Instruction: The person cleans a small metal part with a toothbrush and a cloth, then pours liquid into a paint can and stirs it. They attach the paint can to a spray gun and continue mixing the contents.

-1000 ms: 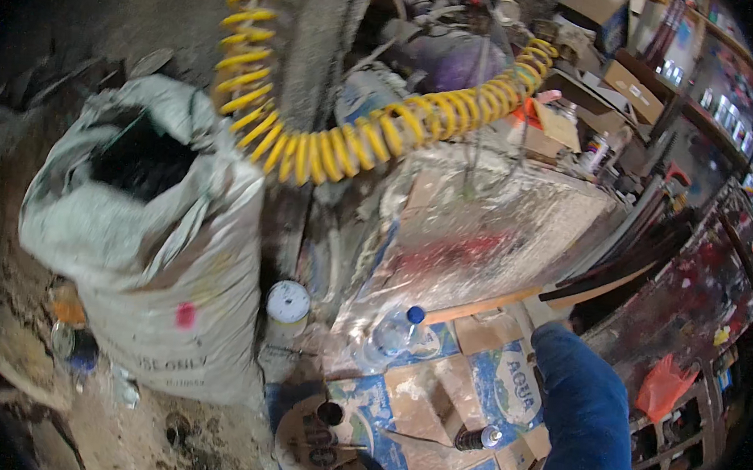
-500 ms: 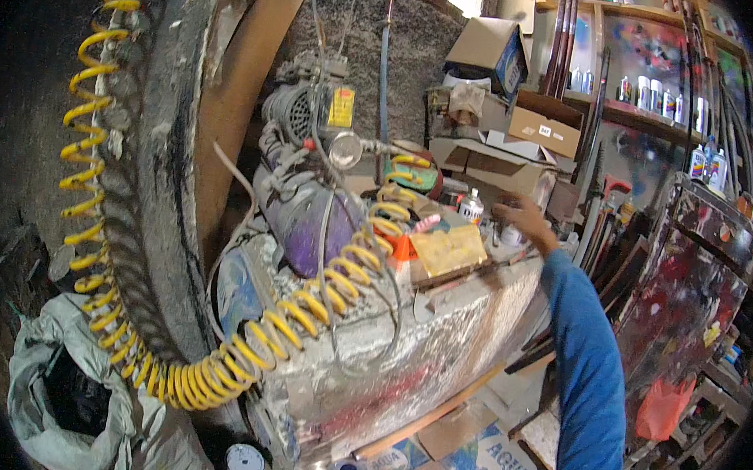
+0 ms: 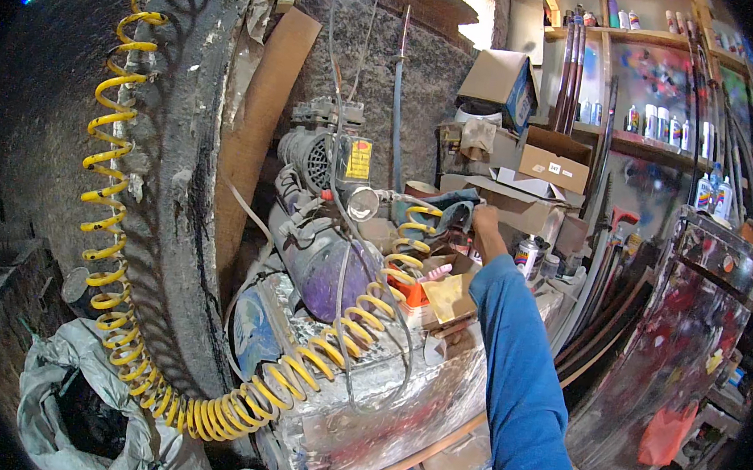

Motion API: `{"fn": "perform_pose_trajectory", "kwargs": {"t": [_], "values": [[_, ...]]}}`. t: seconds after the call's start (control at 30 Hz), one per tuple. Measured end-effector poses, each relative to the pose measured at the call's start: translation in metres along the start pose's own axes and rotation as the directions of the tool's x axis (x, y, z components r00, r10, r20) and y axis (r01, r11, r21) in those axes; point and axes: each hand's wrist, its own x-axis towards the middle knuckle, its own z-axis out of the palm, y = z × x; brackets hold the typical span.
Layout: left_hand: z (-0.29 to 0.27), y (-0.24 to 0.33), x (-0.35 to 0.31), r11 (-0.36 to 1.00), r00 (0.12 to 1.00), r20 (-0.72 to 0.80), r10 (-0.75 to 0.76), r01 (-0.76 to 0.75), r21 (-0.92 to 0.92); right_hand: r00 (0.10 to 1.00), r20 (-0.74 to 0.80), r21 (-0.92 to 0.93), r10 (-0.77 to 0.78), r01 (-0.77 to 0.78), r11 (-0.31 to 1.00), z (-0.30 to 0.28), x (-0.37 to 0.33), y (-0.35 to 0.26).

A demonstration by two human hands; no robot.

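My right hand (image 3: 486,227), in a blue sleeve, reaches over the cluttered workbench. Its fingers are closed on a crumpled dark blue-grey cloth (image 3: 452,213), which spreads to the left beside the yellow coiled hose (image 3: 417,230). Just right of the wrist stands a small white can (image 3: 527,253). Nearer to me, left of the forearm, are a small open box with a yellowish flap (image 3: 450,297) and an orange item (image 3: 413,294). The forearm hides part of the bench top. My left hand is out of the picture.
A dusty compressor with a purple tank (image 3: 335,281) stands left of the hand. Cardboard boxes (image 3: 555,161) are stacked behind it. A paint-stained cabinet (image 3: 654,340) is at the right, and a white sack (image 3: 85,344) at the lower left.
My right hand has moved left from beside the white can and now grips the cloth, which is raised over the bench. The view has shifted, so the scene sits lower and farther right.
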Motion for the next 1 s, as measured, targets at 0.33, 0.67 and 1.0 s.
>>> {"fn": "perform_pose_trajectory", "kwargs": {"t": [0.33, 0.67, 1.0], "values": [[0.007, -0.006, 0.025, 1.0, 0.996, 0.093, 0.001, -0.001, -0.001, 0.942, -0.156, 0.825, -0.296, 0.289, 0.485, -0.127, -0.065, -0.198], [-0.144, -0.181, -0.049, 0.985, 0.98, 0.171, -0.098, 0.121, -0.126, 0.743, 0.665, -0.202, 0.076, 0.082, 0.976, -0.291, -0.446, -0.148], [-0.155, -0.247, -0.204, 0.54, 0.848, -0.048, 0.528, -0.379, -0.751, -0.773, 0.586, 0.345, -0.243, -0.033, 0.938, -0.197, -0.827, -0.241]]}}
